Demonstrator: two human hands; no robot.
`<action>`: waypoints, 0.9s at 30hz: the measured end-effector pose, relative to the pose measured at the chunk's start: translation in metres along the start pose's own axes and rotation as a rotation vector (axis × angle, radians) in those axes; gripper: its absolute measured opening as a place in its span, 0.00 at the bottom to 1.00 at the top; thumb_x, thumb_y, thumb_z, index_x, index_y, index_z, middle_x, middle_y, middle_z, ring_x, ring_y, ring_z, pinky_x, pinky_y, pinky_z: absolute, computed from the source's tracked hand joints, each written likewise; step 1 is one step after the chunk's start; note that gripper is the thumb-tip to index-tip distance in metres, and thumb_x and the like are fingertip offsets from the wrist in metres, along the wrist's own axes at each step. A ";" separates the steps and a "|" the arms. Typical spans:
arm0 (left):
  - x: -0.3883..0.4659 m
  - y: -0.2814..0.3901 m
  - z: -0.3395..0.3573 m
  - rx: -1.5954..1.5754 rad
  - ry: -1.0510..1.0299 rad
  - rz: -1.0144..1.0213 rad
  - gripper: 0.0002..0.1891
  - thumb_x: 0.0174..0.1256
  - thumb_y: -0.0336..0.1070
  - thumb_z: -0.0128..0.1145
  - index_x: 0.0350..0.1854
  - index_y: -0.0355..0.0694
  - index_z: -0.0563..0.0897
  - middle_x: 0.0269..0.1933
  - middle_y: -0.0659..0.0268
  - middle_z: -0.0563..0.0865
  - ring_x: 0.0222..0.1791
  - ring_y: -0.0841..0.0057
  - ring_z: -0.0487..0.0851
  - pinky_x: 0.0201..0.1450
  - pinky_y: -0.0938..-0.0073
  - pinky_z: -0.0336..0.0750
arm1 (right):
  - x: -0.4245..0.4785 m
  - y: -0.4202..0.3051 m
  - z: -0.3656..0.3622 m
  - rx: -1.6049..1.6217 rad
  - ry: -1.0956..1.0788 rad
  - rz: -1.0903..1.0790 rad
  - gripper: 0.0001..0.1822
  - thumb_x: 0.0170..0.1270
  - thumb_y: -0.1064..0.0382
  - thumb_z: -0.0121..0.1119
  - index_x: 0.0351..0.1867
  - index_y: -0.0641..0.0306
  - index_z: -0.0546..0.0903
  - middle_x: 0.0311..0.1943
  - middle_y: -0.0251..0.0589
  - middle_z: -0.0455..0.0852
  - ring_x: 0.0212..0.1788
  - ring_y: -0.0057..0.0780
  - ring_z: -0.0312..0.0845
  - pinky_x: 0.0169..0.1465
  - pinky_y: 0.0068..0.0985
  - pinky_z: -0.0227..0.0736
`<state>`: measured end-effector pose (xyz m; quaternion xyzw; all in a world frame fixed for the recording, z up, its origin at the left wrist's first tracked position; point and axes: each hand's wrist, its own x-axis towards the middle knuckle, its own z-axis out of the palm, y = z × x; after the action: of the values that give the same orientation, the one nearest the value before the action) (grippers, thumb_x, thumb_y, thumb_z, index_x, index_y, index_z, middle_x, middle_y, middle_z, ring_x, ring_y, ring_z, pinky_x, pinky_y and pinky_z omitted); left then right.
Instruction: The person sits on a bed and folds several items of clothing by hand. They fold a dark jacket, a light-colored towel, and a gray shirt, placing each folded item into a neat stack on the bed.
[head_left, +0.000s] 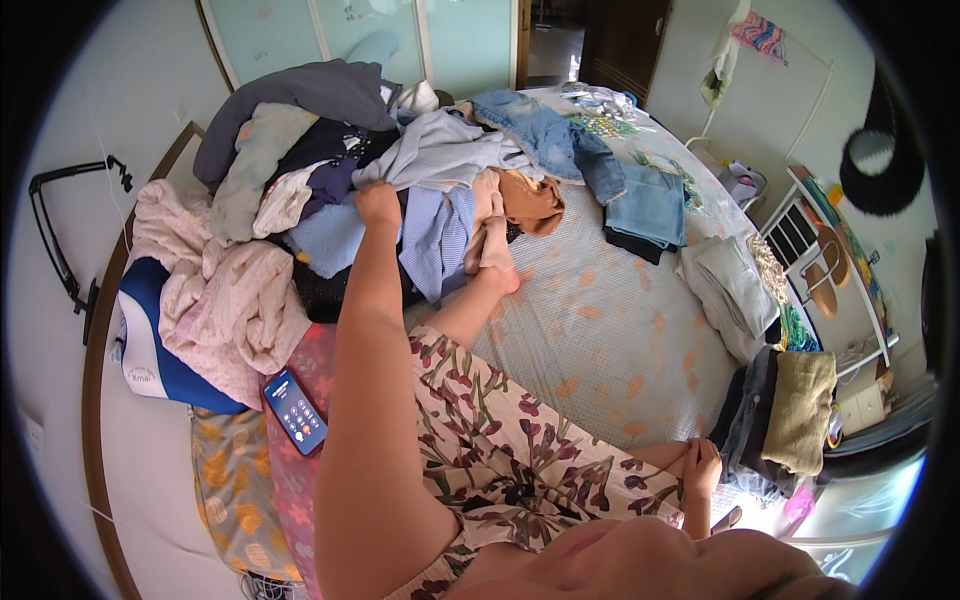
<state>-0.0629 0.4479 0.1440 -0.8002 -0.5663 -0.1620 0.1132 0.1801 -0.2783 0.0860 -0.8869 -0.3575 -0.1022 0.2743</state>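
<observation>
My left hand (379, 204) reaches forward into a large heap of clothes, its fingers closed on the lower edge of a light grey garment (442, 150). Beside it lie a light blue fluffy cloth (326, 238) and a blue striped shirt (439, 244). A denim jacket (525, 127) spreads over the heap's right part, above a brown garment (531, 202). Low on the right, my right hand (701, 465) rests with curled fingers against my bent leg, close to a stack of folded dark garments (742, 427); its palm is hidden.
Folded jeans (645, 206) and folded pale grey clothes (731, 289) lie on the bed's patterned sheet (592, 337). A folded olive garment (799, 412) tops the dark stack. At left are a lit smartphone (295, 412), a pink quilt (225, 300) and a blue-and-white pillow (154, 330).
</observation>
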 end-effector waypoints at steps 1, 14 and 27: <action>0.005 0.007 -0.007 0.002 -0.120 -0.038 0.10 0.64 0.34 0.56 0.44 0.44 0.86 0.51 0.58 0.86 0.56 0.62 0.82 0.55 0.59 0.76 | 0.002 -0.001 -0.002 -0.003 -0.014 0.032 0.08 0.64 0.66 0.54 0.30 0.66 0.83 0.30 0.49 0.84 0.33 0.49 0.81 0.38 0.37 0.75; -0.098 0.105 -0.026 -1.164 -1.020 0.507 0.03 0.44 0.23 0.62 0.24 0.36 0.85 0.23 0.70 0.83 0.22 0.83 0.77 0.26 0.78 0.70 | 0.000 -0.005 -0.006 -0.085 0.000 0.124 0.08 0.62 0.61 0.57 0.31 0.62 0.83 0.31 0.48 0.84 0.36 0.49 0.80 0.38 0.38 0.75; -0.437 0.225 -0.101 -1.058 -2.061 1.290 0.12 0.66 0.31 0.58 0.50 0.38 0.80 0.36 0.65 0.86 0.35 0.81 0.84 0.41 0.78 0.77 | 0.033 -0.005 0.057 0.077 -0.467 0.214 0.27 0.62 0.49 0.60 0.61 0.54 0.75 0.45 0.51 0.86 0.50 0.49 0.81 0.52 0.39 0.76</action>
<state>0.0021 -0.0442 0.0686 -0.6272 0.2175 0.3984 -0.6329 0.1997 -0.2245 0.0533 -0.9082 -0.3188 0.1487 0.2269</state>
